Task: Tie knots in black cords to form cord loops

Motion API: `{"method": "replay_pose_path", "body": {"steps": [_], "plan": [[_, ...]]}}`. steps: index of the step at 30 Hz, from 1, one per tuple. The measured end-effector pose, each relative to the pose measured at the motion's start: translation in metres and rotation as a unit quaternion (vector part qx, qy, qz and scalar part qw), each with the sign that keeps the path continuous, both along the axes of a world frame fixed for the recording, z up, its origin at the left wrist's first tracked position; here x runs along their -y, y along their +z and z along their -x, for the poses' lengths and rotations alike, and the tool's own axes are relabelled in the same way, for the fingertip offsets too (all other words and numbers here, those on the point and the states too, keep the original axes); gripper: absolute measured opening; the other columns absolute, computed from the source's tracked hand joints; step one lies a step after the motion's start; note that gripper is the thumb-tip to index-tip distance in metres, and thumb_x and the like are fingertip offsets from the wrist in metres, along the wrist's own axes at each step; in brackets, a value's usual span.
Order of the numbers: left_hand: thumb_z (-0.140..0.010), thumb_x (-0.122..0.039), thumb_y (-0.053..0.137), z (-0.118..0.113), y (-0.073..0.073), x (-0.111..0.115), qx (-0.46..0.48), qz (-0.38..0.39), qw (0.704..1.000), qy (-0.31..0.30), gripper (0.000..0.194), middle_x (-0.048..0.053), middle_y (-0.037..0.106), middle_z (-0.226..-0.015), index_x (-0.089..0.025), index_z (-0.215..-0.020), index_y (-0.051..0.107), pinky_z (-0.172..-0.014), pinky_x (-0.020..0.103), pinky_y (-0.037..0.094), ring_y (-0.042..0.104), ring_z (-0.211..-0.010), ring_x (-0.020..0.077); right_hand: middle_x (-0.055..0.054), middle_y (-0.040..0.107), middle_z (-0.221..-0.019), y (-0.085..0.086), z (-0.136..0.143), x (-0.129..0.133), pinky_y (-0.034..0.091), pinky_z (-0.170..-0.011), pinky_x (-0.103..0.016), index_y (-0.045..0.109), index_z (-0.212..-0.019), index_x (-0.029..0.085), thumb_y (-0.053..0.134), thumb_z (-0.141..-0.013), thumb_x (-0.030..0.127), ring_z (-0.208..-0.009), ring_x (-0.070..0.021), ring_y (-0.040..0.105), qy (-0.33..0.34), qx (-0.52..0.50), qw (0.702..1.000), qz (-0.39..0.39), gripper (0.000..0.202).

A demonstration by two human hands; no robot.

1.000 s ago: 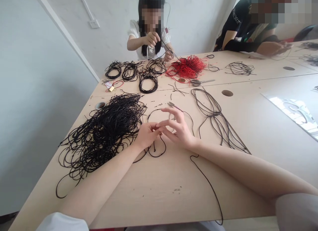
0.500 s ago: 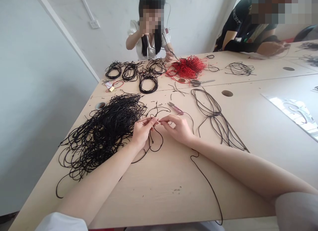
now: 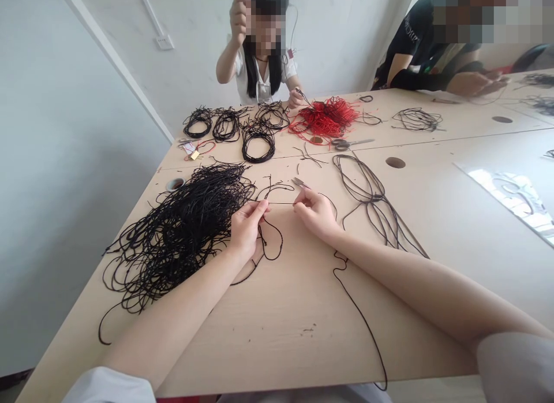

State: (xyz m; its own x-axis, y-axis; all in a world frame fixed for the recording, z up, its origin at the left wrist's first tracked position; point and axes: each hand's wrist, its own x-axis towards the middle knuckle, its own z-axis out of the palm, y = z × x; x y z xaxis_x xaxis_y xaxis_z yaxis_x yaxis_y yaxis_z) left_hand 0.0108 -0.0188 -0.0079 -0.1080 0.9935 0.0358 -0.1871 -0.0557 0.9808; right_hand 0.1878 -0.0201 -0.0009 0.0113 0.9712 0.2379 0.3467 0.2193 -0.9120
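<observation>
Above the table (image 3: 285, 328), the left hand (image 3: 246, 227) and right hand (image 3: 315, 211) each pinch a black cord (image 3: 280, 203), stretched taut between their closed grips. A loop hangs at the left hand's 4 o'clock; a black cord pile (image 3: 182, 230) lies at its 9 o'clock.

Bright, even daylight fills the scene. The pale wooden tabletop (image 3: 281, 322) is evenly lit, and shadows on it are faint and soft. On the right part of the tabletop a glare patch (image 3: 515, 201) reflects a bright window shape, so the light seems to come from that side. The picture is sharp in the middle of the tabletop. Toward the edges of the frame, wide-angle distortion bends the tabletop's edges and stretches the forearms. The faces of the people beyond the tabletop are pixelated.
</observation>
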Motion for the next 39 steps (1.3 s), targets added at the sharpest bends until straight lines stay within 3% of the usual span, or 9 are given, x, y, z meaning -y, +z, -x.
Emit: {"method": "replay_pose_path", "body": {"steps": [5, 8, 13, 16, 21, 27, 39], "plan": [[-0.073, -0.038, 0.071, -0.003, 0.003, 0.005, -0.053, -0.031, 0.998, -0.025, 0.021, 0.006, 0.071, -0.081, -0.018, -0.079, 0.074, -0.079, 0.031, 0.045, 0.061, -0.08, 0.0173, -0.002, 0.064, -0.079, -0.001, 0.005, 0.005, 0.048, -0.068, -0.028, 0.06, -0.085, 0.019, 0.047, -0.086, 0.03, -0.074, -0.0142, 0.06, 0.126, -0.109, 0.984, 0.057, 0.017], [-0.074, -0.037, 0.07, -0.003, 0.004, 0.007, -0.097, -0.045, 0.993, -0.043, 0.021, 0.006, 0.071, -0.081, -0.018, -0.08, 0.075, -0.082, 0.031, 0.045, 0.062, -0.084, 0.0187, -0.004, 0.066, -0.087, -0.002, 0.009, 0.007, 0.052, -0.067, -0.028, 0.062, -0.096, 0.019, 0.056, -0.084, 0.039, -0.074, -0.0146, 0.062, 0.153, -0.131, 0.978, 0.061, 0.025], [-0.072, -0.035, 0.072, -0.002, 0.003, 0.007, -0.114, -0.028, 0.992, -0.053, 0.022, 0.004, 0.07, -0.075, -0.017, -0.083, 0.075, -0.059, 0.025, 0.043, 0.056, -0.064, 0.0129, -0.006, 0.068, -0.097, -0.006, 0.01, 0.004, 0.055, -0.066, -0.028, 0.064, -0.101, 0.02, 0.059, -0.082, 0.039, -0.074, -0.0141, 0.065, 0.156, -0.133, 0.977, 0.064, 0.028], [-0.069, -0.034, 0.074, -0.003, 0.004, 0.007, -0.089, -0.02, 0.993, -0.073, 0.023, 0.004, 0.069, -0.073, -0.016, -0.083, 0.075, -0.057, 0.024, 0.044, 0.055, -0.061, 0.0118, -0.006, 0.069, -0.098, -0.007, 0.011, 0.004, 0.055, -0.061, -0.027, 0.063, -0.103, 0.02, 0.059, -0.082, 0.04, -0.072, -0.0138, 0.065, 0.182, -0.157, 0.968, 0.075, 0.029], [-0.072, -0.037, 0.072, -0.005, 0.008, 0.008, -0.055, 0.016, 0.994, -0.088, 0.026, 0.008, 0.071, -0.075, -0.013, -0.08, 0.074, -0.067, 0.028, 0.052, 0.063, -0.067, 0.0151, -0.004, 0.068, -0.077, -0.008, 0.01, 0.003, 0.051, -0.053, -0.025, 0.066, -0.092, 0.017, 0.059, -0.081, 0.039, -0.059, -0.0121, 0.059, 0.145, -0.124, 0.979, 0.071, 0.025], [-0.074, -0.039, 0.07, -0.004, 0.007, 0.008, -0.046, 0.039, 0.994, -0.092, 0.029, 0.011, 0.072, -0.081, -0.011, -0.084, 0.072, -0.071, 0.03, 0.055, 0.068, -0.073, 0.0175, -0.005, 0.071, -0.088, -0.009, 0.007, 0.002, 0.052, -0.068, -0.029, 0.07, -0.094, 0.018, 0.057, -0.082, 0.032, -0.076, -0.0158, 0.064, 0.115, -0.063, 0.991, 0.029, 0.022], [-0.076, -0.041, 0.069, -0.003, 0.007, 0.008, -0.037, 0.059, 0.992, -0.107, 0.032, 0.011, 0.071, -0.087, -0.012, -0.088, 0.069, -0.073, 0.031, 0.055, 0.069, -0.078, 0.0187, -0.003, 0.07, -0.089, -0.005, 0.007, 0.003, 0.051, -0.073, -0.03, 0.068, -0.087, 0.019, 0.054, -0.083, 0.027, -0.08, -0.0156, 0.064, 0.105, -0.031, 0.994, -0.002, 0.016]]}}
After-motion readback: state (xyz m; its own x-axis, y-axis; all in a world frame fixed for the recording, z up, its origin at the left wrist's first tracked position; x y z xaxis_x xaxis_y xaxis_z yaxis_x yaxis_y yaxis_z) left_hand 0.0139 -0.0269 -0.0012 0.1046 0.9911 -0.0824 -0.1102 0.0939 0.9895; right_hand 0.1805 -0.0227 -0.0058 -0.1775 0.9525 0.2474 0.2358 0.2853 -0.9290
